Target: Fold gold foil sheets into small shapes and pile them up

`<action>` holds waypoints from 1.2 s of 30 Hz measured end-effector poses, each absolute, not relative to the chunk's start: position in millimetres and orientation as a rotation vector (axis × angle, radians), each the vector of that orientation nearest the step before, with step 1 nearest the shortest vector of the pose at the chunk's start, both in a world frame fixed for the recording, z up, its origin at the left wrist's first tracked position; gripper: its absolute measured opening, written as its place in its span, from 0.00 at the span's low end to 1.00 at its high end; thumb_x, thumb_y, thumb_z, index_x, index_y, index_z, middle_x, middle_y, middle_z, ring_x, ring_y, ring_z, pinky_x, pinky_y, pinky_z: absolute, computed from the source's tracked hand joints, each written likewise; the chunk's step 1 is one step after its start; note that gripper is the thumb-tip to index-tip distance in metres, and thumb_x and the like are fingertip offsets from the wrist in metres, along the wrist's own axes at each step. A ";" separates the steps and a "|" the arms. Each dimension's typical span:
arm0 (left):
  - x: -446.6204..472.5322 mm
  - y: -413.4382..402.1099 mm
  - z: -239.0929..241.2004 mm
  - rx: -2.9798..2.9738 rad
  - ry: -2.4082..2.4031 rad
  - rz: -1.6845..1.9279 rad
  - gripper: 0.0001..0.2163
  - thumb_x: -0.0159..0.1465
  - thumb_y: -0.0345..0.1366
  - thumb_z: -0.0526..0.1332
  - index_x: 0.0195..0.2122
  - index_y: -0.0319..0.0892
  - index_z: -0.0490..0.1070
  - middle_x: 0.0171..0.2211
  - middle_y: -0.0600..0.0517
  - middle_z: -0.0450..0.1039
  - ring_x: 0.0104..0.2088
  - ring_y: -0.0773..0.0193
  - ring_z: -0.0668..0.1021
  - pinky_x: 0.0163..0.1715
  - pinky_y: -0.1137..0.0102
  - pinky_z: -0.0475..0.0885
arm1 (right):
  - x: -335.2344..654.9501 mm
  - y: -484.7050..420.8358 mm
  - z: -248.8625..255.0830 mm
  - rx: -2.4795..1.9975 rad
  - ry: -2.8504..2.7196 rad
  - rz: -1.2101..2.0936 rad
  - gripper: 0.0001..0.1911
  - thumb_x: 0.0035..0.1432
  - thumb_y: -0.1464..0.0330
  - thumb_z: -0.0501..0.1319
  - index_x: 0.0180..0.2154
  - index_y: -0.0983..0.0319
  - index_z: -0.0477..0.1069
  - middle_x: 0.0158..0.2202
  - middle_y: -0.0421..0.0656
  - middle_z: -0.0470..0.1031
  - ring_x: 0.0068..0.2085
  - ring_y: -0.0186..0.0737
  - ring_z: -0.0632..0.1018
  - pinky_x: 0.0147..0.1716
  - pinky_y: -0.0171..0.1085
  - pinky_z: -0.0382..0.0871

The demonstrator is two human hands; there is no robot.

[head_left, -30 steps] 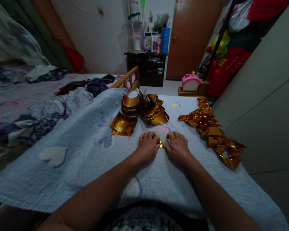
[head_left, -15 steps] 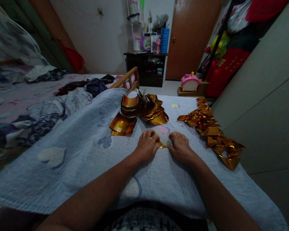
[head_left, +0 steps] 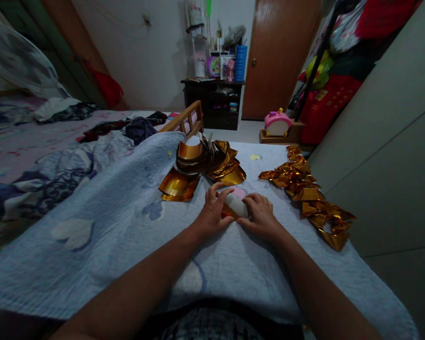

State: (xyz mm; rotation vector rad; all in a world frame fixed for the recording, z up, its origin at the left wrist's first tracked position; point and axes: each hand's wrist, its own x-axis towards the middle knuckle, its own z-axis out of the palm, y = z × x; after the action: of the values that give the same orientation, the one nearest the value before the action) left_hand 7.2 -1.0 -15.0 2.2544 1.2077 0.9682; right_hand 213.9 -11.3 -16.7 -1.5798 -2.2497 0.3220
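Observation:
A small sheet of gold foil paper (head_left: 236,205) with a pale back lies between my hands, its near edge curled up to show gold. My left hand (head_left: 212,210) grips its left side, thumb at the near edge and fingers arched over the far part. On the right side my right hand (head_left: 261,213) pinches the paper between thumb and bent fingers. Beyond my left hand stands a fanned stack of gold foil sheets (head_left: 189,151), with a few loose sheets (head_left: 179,183) in front. Folded gold foil pieces (head_left: 304,182) form a crumpled row to the right.
A pale blue quilted cloth (head_left: 127,255) covers the work surface. Left of it is a bed with heaped bedding (head_left: 102,151) and a wooden rail (head_left: 182,118). A tall pale cabinet (head_left: 393,165) borders the right side. A pink toy (head_left: 277,123) sits on a box beyond the far edge.
My left fingers have lifted and spread wider from the thumb. The paper's near edge now curls up more between my hands. The whole view has shifted slightly.

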 end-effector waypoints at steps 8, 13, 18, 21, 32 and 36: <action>8.6 -2.8 -9.2 2.204 1.143 1.086 0.37 0.54 0.27 0.70 0.64 0.49 0.58 0.65 0.42 0.51 0.65 0.45 0.62 0.61 0.51 0.67 | 214.0 -8.5 -10.3 -1.390 -2.195 0.562 0.08 0.53 0.69 0.64 0.38 0.62 0.71 0.43 0.48 0.75 0.45 0.47 0.72 0.44 0.42 0.63; 8.7 -2.8 -2.0 1.852 1.146 0.991 0.35 0.56 0.31 0.69 0.64 0.46 0.58 0.51 0.47 0.71 0.49 0.55 0.77 0.50 0.61 0.75 | 215.2 -8.6 -1.1 -1.323 -1.912 0.890 0.07 0.52 0.71 0.60 0.36 0.60 0.68 0.30 0.38 0.72 0.32 0.38 0.72 0.33 0.36 0.62; 13.3 -2.0 -1.8 1.368 0.862 1.048 0.27 0.59 0.34 0.67 0.58 0.43 0.63 0.51 0.46 0.73 0.48 0.57 0.79 0.48 0.65 0.76 | 211.2 -7.1 0.2 -1.051 -1.322 1.304 0.24 0.48 0.62 0.69 0.45 0.56 0.62 0.35 0.39 0.75 0.34 0.39 0.76 0.33 0.36 0.68; 16.8 -2.7 -2.5 1.253 0.790 1.076 0.26 0.58 0.34 0.67 0.58 0.44 0.62 0.52 0.46 0.73 0.50 0.57 0.79 0.49 0.65 0.76 | 206.5 -8.6 0.2 -1.032 -1.175 1.410 0.30 0.46 0.60 0.72 0.48 0.54 0.60 0.34 0.38 0.76 0.31 0.38 0.75 0.29 0.34 0.67; 12.2 -6.5 -4.1 1.528 0.830 1.084 0.44 0.62 0.34 0.65 0.69 0.49 0.34 0.54 0.44 0.72 0.48 0.59 0.79 0.47 0.65 0.75 | 207.6 -8.5 0.7 -1.079 -1.112 1.446 0.45 0.47 0.60 0.71 0.60 0.56 0.50 0.27 0.33 0.73 0.25 0.35 0.72 0.26 0.33 0.64; -0.8 -2.0 -2.7 1.873 0.894 0.928 0.41 0.56 0.30 0.66 0.68 0.53 0.47 0.50 0.49 0.70 0.47 0.61 0.76 0.40 0.69 0.73 | 218.5 -6.7 3.7 -1.167 -1.151 1.356 0.40 0.49 0.60 0.68 0.59 0.58 0.52 0.24 0.30 0.70 0.24 0.34 0.70 0.25 0.32 0.60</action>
State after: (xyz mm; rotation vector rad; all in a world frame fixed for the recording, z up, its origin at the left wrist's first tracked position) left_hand -0.8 -2.0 -2.7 1.8728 0.8937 0.9280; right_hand 218.5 -6.7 3.7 -1.1674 -1.1509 1.3564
